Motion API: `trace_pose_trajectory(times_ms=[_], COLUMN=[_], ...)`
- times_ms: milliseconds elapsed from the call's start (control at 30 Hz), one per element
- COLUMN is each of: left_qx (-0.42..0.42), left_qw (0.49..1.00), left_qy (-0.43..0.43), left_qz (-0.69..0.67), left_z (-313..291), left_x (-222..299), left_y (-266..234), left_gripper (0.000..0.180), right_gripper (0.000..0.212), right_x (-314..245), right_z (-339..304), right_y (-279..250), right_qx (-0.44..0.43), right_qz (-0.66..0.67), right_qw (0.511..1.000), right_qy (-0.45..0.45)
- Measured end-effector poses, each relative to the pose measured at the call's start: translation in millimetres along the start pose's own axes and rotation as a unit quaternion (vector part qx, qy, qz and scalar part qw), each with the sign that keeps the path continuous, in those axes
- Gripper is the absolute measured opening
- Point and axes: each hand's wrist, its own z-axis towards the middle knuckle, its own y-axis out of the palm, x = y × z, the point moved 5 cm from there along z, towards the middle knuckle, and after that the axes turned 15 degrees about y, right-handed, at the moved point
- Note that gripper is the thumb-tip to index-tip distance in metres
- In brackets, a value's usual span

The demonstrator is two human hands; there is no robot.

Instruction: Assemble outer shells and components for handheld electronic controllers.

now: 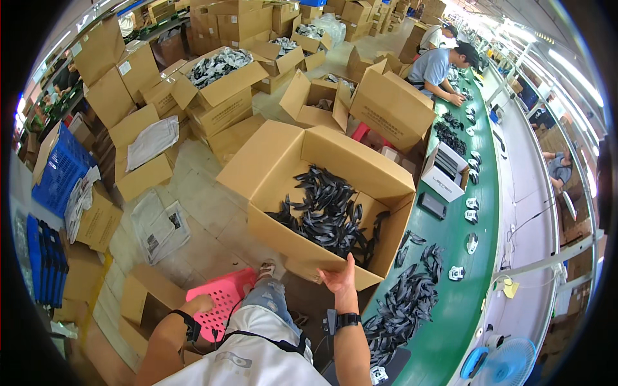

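A large open cardboard box (283, 241) is in front of me, with many loose black curved plastic pieces (325, 206) inside. My right hand (339, 278) is at its near wall, thumb up by the rim and fingers against the outside. Low on my left, my left hand (203, 303) is closed on the edge of a pink plastic stool (225, 296) with round holes; its fingertips are partly hidden. Just right of the box, more black pieces (405, 309) lie heaped on a green conveyor belt (444, 321).
On the belt stand a white carton (444, 172), a black device (432, 206) and several small white-and-black parts (472, 243). A blue fan (508, 363) is at lower right. Filled cardboard boxes (222, 96) crowd the far left. A co-worker (434, 69) works farther along the belt.
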Motion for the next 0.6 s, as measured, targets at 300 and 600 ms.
trace_pose_trajectory(times_ms=[300,600], left_qx=[0.197,0.070], left_qw=[0.958,0.966], left_qy=[0.147,0.240], left_qz=[-0.144,-0.067], left_z=[55,83], left_x=[106,225], left_y=[-104,-187], left_gripper=[0.021,0.022], right_gripper=[0.062,0.067], right_x=[6,11], right_z=[-13,-14], right_y=[1,-9], right_qx=[0.065,0.109], right_qz=[-0.020,-0.066], right_qw=[0.997,0.986], right_qy=[-0.042,-0.105])
